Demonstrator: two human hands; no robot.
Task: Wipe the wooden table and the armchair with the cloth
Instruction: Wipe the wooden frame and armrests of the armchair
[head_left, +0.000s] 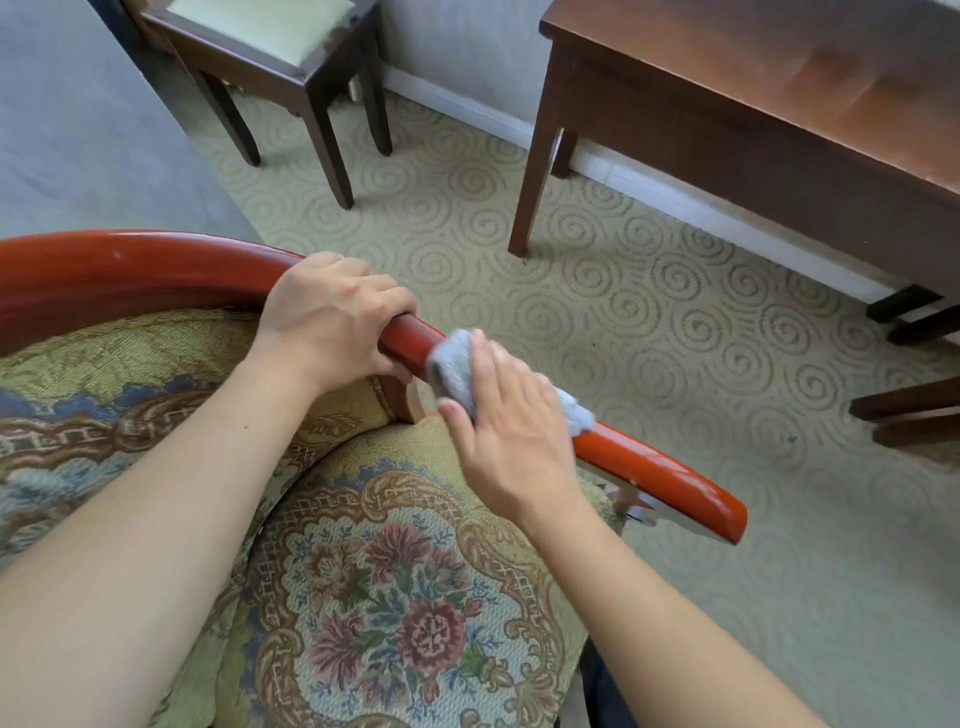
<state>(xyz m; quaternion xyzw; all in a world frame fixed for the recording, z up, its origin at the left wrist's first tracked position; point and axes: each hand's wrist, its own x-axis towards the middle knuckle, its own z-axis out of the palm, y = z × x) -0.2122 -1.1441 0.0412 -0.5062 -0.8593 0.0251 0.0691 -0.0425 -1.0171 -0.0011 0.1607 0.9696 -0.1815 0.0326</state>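
Pressing the grey cloth (457, 376) onto the red wooden armrest (660, 470) of the armchair (384, 582), the right hand (506, 431) lies flat over it, fingers spread, holding the cloth down rather than clenching it. Just up the rail from that grip, the left hand (332, 317) is clenched around the armrest, steadying the chair.

Only 1 view is given. Likely risks: the cloth bunches and slips off the rounded rail, falling to the carpet (649, 322), or the wiping hand bumps the steadying hand, since the 2 sit just beside each other. Below the grip the rail runs free to its rounded end, with open carpet beyond. The wooden table (779, 88) stands well apart, across the carpet.
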